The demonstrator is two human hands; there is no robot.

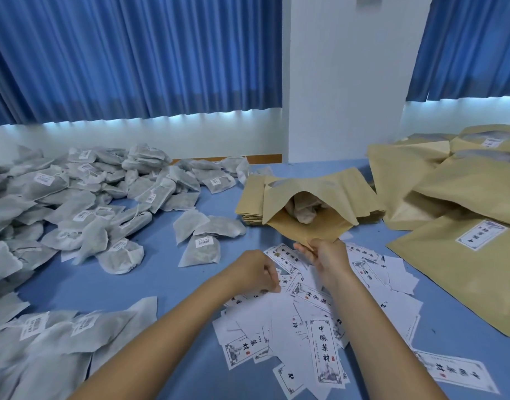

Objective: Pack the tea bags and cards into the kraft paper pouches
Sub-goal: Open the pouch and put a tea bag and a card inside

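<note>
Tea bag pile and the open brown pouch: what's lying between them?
A few loose tea bags lie on the blue table between the tea bag pile and the open pouch. The head view shows it.

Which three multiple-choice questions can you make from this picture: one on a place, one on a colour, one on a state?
1. Where is the pile of tea bags? A. left of the open pouch B. right of it C. in a box
2. What colour is the table? A. green B. blue C. red
3. How is the pouch that the right hand holds? A. sealed B. torn C. open, bags inside
Key: 1A, the heap lies leftward; 2B, bare surface shows blue; 3C, its mouth gapes over bags.
</note>
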